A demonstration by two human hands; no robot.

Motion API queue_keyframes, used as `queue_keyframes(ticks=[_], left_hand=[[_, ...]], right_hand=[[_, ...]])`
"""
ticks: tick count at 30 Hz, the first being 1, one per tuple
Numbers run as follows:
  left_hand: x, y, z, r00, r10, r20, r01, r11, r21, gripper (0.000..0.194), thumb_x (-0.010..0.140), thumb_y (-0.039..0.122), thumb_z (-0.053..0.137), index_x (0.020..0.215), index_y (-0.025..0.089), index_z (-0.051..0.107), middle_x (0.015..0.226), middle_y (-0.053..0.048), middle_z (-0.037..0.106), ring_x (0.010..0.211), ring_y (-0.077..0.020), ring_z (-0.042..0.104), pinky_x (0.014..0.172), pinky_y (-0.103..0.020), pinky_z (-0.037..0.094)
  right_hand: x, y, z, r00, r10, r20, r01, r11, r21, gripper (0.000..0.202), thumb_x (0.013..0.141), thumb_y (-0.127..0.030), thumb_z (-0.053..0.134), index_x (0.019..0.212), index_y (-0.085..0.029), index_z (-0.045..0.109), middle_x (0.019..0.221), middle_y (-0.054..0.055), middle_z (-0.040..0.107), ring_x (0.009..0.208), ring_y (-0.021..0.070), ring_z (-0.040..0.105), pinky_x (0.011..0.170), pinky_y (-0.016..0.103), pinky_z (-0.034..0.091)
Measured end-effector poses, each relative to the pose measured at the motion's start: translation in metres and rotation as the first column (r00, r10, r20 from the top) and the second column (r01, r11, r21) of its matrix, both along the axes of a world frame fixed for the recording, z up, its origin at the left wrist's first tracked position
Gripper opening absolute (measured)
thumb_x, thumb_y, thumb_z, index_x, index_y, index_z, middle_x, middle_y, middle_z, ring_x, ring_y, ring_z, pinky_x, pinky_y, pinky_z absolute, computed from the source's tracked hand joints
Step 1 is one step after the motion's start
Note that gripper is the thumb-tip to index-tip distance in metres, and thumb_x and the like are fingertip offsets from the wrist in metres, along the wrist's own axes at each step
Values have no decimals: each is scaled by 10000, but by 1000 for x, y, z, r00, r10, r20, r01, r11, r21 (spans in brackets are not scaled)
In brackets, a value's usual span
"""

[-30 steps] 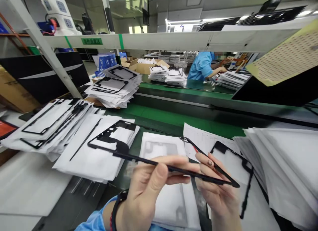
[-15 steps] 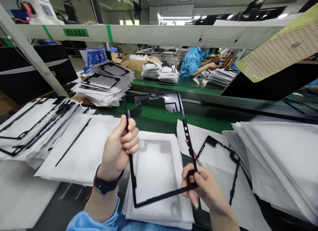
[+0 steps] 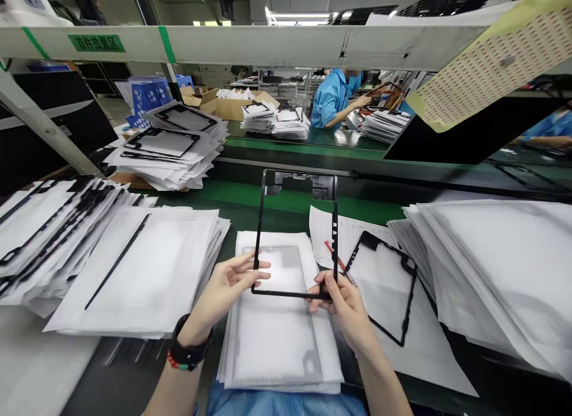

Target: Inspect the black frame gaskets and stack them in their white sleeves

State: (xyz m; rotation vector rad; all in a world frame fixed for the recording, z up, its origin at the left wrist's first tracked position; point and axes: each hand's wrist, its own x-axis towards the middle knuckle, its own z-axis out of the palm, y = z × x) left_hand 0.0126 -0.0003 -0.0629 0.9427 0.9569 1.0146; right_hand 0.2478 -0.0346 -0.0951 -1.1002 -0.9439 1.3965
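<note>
A thin black rectangular frame (image 3: 335, 225) with an open middle stands nearly upright in front of me, held by both hands. My left hand (image 3: 230, 283) pinches its left side near the lower corner between thumb and fingers. My right hand (image 3: 343, 303) grips the lower right corner. Behind and below the frame lies a stack of white sheets or sleeves (image 3: 272, 332), with a faint frame outline showing on top. Another black frame (image 3: 370, 241) lies on a white sheet to the right, next to a red pen (image 3: 335, 255) on a printed paper (image 3: 318, 225).
White stacks with black strips (image 3: 58, 225) and a stack topped by one strip (image 3: 152, 267) stand at left. A tall white stack (image 3: 504, 273) is at right. A rail (image 3: 268, 46) crosses above. A co-worker in blue (image 3: 330, 97) sits beyond the green bench.
The frame has moved away from me and straightened from its tilt. My left hand has slid down to near its lower left corner. The view has shifted slightly.
</note>
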Motion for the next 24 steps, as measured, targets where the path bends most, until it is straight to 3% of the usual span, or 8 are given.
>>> queue_keyframes(ticks=[3,8,12,19,24], left_hand=[[0,1,-8,998,58,-12,-58,998,13,515,721,229,836,1182,75,665,969,-175,737,790,-213,733,620,-208,521],[0,1,-13,997,77,-14,-77,997,18,509,721,233,834,1173,62,673,982,-177,737,752,-175,721,635,-203,535],[-2,0,-16,991,102,-82,-102,995,11,521,724,255,836,1176,59,667,979,-174,739,689,-139,701,653,-201,545],[-4,0,-21,976,125,-176,-129,991,-15,411,725,337,832,1009,65,712,917,-162,746,809,-211,743,611,-188,562],[-9,-2,-23,987,80,-142,-85,996,-32,628,615,437,881,1075,57,688,985,-178,737,881,-237,739,670,-217,593]], right_hand=[[3,0,-5,999,47,-20,-48,999,-26,513,806,-635,723,896,-151,581,766,66,681,573,147,649,665,284,575],[15,0,-12,996,80,-33,-79,996,29,391,910,-531,662,993,-149,669,1040,113,692,777,163,668,742,285,583],[22,0,-11,996,72,44,-74,995,60,400,886,-524,693,1042,-158,651,937,101,715,738,184,681,774,326,580],[19,0,-8,992,53,112,-63,993,95,388,894,-527,679,1032,-167,636,876,89,728,723,188,704,847,345,562],[21,1,-10,987,26,161,-40,996,85,478,836,-606,698,1021,-167,656,849,98,726,692,206,699,809,358,582]])
